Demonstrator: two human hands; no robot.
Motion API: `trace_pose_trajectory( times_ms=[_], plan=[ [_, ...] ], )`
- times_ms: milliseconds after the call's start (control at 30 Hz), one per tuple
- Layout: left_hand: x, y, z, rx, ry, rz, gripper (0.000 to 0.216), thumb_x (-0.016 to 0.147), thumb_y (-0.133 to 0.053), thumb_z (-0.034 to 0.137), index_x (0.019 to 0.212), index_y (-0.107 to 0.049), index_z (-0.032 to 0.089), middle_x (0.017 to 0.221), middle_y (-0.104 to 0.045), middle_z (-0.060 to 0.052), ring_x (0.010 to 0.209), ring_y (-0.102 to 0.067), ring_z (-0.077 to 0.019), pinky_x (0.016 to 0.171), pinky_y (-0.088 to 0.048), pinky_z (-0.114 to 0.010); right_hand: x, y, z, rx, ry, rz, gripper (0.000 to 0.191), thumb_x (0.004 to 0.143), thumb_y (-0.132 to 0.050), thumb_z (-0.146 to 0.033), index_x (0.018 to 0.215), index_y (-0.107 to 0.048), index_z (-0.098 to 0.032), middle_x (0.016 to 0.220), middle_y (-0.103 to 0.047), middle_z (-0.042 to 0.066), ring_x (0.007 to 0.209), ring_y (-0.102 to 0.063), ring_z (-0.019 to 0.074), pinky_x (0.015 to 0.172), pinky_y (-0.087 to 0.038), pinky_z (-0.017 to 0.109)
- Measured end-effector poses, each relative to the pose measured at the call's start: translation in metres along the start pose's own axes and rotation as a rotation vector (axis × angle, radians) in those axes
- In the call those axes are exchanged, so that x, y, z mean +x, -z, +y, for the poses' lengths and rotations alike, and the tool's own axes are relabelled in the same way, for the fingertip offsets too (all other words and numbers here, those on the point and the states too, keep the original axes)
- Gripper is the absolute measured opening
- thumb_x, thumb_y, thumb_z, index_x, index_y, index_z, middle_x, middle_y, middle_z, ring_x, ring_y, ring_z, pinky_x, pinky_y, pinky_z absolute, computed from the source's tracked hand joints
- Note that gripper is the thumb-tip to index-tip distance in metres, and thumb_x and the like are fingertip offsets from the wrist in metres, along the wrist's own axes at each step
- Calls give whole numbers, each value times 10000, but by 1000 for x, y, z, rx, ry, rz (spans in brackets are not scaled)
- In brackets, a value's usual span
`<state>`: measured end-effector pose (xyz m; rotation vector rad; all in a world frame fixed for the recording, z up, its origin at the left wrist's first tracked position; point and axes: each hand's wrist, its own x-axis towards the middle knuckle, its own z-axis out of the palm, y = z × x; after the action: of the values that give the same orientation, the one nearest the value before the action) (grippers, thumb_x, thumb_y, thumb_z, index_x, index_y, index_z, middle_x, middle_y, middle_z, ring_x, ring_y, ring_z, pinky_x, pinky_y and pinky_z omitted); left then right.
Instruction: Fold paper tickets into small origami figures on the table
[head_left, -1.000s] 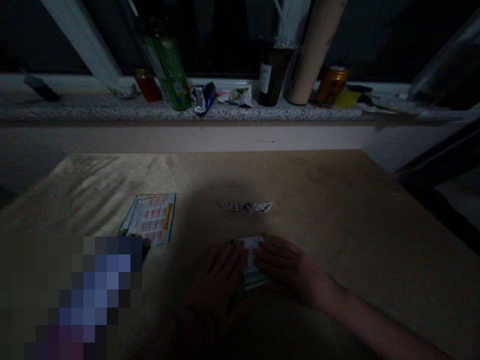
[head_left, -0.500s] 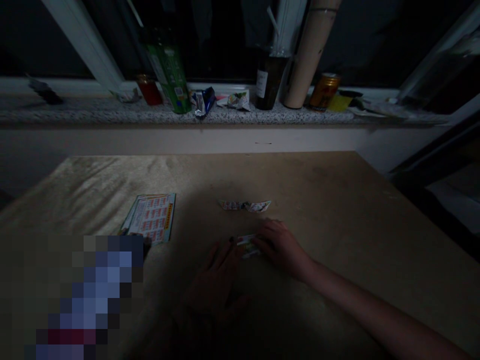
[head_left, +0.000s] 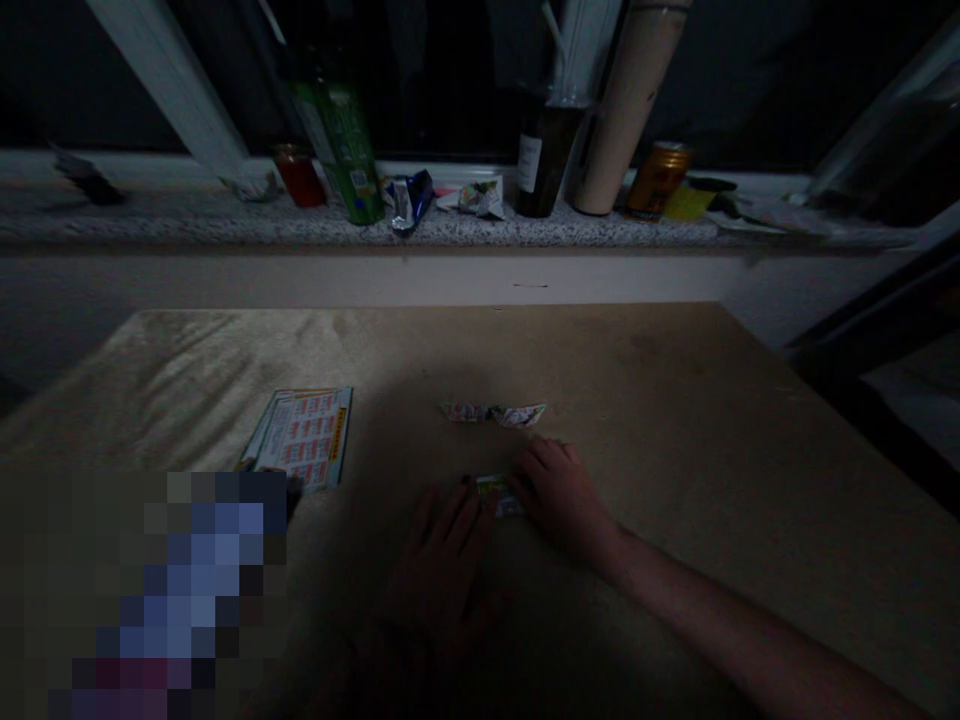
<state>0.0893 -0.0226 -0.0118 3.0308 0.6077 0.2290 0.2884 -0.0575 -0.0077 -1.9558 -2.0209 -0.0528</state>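
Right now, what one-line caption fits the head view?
Both hands, left hand and right hand, press a small folded paper on a dim table.

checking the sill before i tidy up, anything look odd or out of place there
Yes: a green bottle leans tilted on the sill instead of standing upright, and crumpled wrappers lie loose beside it. The brown can stands upright.
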Motion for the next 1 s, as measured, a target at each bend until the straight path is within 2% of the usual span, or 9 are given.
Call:
trace_pose_trajectory(
  times_ms=[167, 267, 500, 633, 800, 1000],
  plan=[
    [-2, 0, 5, -8, 70, 62, 729, 840, -511, 504, 1428, -281, 139, 1400, -414, -142, 1298, -308, -321, 1083, -53, -551, 1, -2, -1, -46, -13, -17, 75, 874, -550, -201, 909, -595, -151, 889, -606, 87, 855, -533, 246, 768, -397, 367],
    [-2, 7, 13, -17, 106, 76, 693, 821, -547, 429, 1402, -330, 120, 1412, -393, -150, 1307, -294, -323, 1086, -73, -550, 1, -3, -2, -39, -24, -28, 99, 874, -548, -199, 942, -589, -139, 904, -604, 95, 869, -528, 251, 779, -398, 375],
    [2, 16, 27, -61, 32, -85, 746, 807, -537, 420, 1411, -286, 61, 1483, -282, -142, 1367, -195, -261, 1109, -122, -427, 0, -5, 0, 29, -38, -1, 68, 868, -546, -186, 914, -583, -153, 926, -596, 96, 871, -522, 247, 763, -405, 367],
    [3, 14, 25, -74, 49, -83, 755, 823, -517, 474, 1414, -284, 67, 1481, -286, -140, 1372, -186, -259, 1109, -130, -415, 2, -2, 1, 70, -26, 23, 53, 862, -555, -177, 859, -603, -153, 854, -610, 87, 814, -539, 238, 729, -413, 356],
    [5, 14, 22, -86, 49, -73, 784, 835, -505, 477, 1440, -211, 73, 1489, -264, -136, 1374, -185, -265, 1111, -131, -437, 3, 2, 1, 107, -7, 61, 80, 870, -553, -192, 833, -621, -171, 814, -627, 67, 789, -547, 223, 727, -403, 344],
    [7, 16, 21, -94, 44, -84, 764, 830, -507, 471, 1423, -249, 64, 1479, -291, -141, 1367, -210, -261, 1114, -126, -431, 3, 1, 2, 123, -11, 52, 44, 852, -588, -174, 842, -631, -170, 824, -643, 54, 791, -549, 210, 739, -379, 334]
  ],
)
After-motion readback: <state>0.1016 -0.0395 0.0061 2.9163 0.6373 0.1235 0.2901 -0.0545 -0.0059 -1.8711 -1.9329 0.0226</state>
